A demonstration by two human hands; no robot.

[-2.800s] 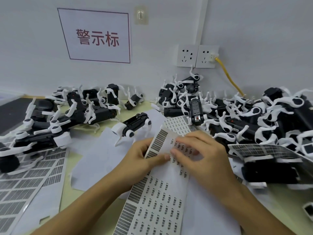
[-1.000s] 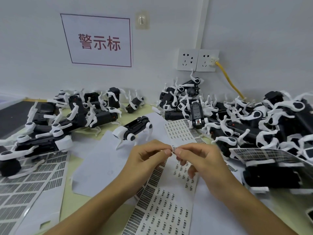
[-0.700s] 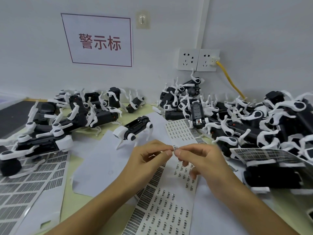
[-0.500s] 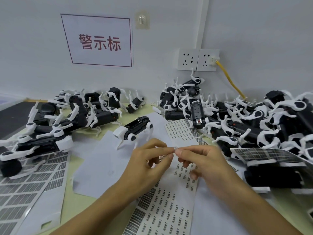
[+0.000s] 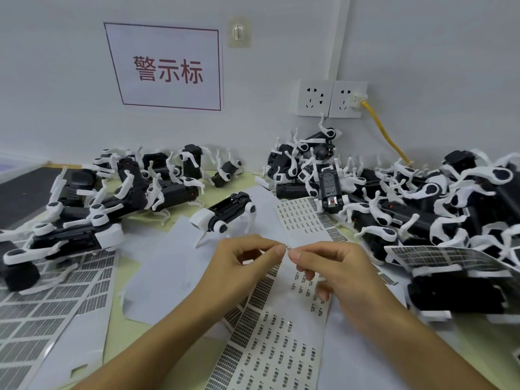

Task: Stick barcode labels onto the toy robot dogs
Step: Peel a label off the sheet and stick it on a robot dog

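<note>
A tiny barcode label sits between the fingertips of both hands, above the table. My left hand pinches its left end with thumb and forefinger. My right hand pinches the right end. Below them lies a long sheet of barcode labels, flat on the table. One black-and-white toy robot dog stands alone just beyond my hands. A pile of toy dogs lies at the left and a bigger pile of dogs fills the right.
Used label sheets cover the table's left front, and white backing paper lies under my left hand. Another label sheet rests on the right pile. On the wall are a sign, sockets and a yellow cable.
My hands lifted off the label sheet with one small label peeled free. The sheet's raised end dropped flat. Both hands now hold the label between their fingertips, almost still.
</note>
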